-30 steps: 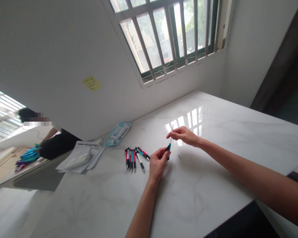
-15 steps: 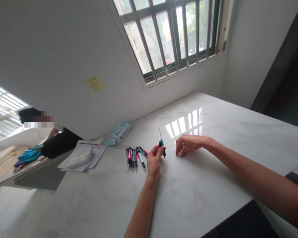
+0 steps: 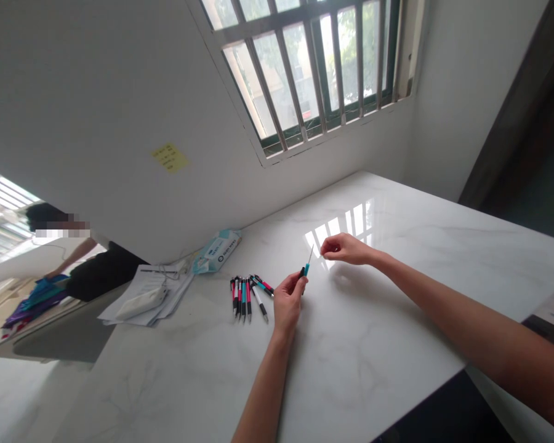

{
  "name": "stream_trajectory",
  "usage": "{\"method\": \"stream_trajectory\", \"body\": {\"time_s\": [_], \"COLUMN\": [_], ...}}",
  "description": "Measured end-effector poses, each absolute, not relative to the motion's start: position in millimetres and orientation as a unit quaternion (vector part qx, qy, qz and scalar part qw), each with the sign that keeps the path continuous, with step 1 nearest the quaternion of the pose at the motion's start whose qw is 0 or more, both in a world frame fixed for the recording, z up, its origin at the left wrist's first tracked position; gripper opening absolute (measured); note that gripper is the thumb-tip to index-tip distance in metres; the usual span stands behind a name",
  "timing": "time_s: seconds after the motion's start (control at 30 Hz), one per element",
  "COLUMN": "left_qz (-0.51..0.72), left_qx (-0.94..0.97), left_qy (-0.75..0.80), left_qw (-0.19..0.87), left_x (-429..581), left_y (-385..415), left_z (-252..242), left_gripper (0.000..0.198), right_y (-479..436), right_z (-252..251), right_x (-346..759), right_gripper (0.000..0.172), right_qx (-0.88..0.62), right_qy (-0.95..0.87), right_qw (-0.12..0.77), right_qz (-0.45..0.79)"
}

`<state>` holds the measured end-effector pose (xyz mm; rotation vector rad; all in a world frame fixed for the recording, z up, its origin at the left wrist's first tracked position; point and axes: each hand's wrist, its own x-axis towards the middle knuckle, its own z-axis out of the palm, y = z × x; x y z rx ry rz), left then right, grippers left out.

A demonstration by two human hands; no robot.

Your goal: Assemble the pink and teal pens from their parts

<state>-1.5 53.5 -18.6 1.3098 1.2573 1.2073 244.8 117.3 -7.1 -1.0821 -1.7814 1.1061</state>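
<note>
My left hand [image 3: 286,306] is closed around the lower part of a teal and black pen [image 3: 306,269], tilted up and to the right. A thin refill [image 3: 311,253] sticks out of the pen's upper end, with no tip cone around it. Just right of the refill, my right hand [image 3: 346,248] hovers over the table with thumb and fingertips pinched together. Whatever it holds is too small to make out. To the left of my left hand lie several click pens [image 3: 244,299] in red, teal and white with black grips, mostly side by side.
A blue and white wipes packet [image 3: 216,251] lies by the wall, beside papers [image 3: 141,292] with a white object on top. The marbled white table [image 3: 378,326] reaches to the wall under a barred window. At far left, another person [image 3: 104,267] handles coloured cloth [image 3: 39,301].
My right hand has risen from the tabletop and come in toward the refill's tip. The pen in my left hand has tilted further right. The other person's arm now reaches to the cloth.
</note>
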Motion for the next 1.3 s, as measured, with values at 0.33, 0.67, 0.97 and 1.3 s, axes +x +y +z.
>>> {"method": "stream_trajectory", "body": {"time_s": [0.33,0.67,0.97,1.3], "left_qz": [0.479,0.482,0.479,0.454], "left_qx": [0.542,0.541,0.546,0.572], "left_qy": [0.524,0.514,0.509,0.495], "left_qw": [0.45,0.46,0.462,0.471], "left_x": [0,0,1,-1], "left_y": [53,52,52,52], "left_z": [-18,-18,-18,-22], "left_gripper": [0.036,0.033,0.032,0.032], "right_y": [126,120,115,110], "right_z": [-8,-1,3,-1], "right_x": [252,251,249,240], "right_gripper": [0.027,0.027,0.026,0.03], "right_qx": [-0.358,-0.33,-0.326,-0.3], "right_qy": [-0.574,-0.61,-0.629,-0.678], "right_qw": [0.485,0.455,0.425,0.363], "right_qz": [0.555,0.558,0.563,0.564]}}
